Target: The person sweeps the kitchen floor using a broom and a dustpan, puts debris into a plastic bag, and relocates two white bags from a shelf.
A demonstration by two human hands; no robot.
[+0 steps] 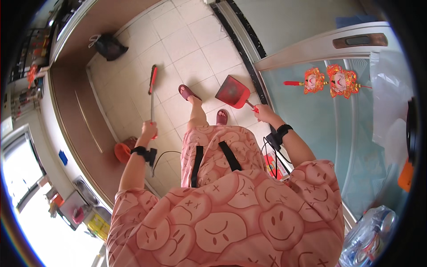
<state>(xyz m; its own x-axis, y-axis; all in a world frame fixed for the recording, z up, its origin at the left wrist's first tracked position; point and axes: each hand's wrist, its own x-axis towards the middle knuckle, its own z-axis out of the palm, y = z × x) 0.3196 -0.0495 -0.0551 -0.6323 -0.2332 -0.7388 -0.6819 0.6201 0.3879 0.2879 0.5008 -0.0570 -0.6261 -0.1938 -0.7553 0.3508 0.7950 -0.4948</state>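
My left hand (148, 130) is closed around the handle of a broom (153, 80), whose red head with dark bristles is down by the tiled floor (185, 50). In my right hand (266, 114) is the short red grip of a dustpan (233, 91). The dustpan is red with a dark, greyish inside, and its pan points forward and left of that hand. Whether the pan touches the tiles I cannot tell. Between the two tools are my feet in maroon slippers (190, 92). Each wrist wears a black strap with a small device.
A tied black plastic bag (110, 46) lies by the brown cabinets (71, 96). An orange-red container (123, 153) stands behind my left hand. To the right is a glass sliding door (300, 126) with festive hangings, its dark track (242, 40) crossing the floor. Bagged items (370, 233) sit at lower right.
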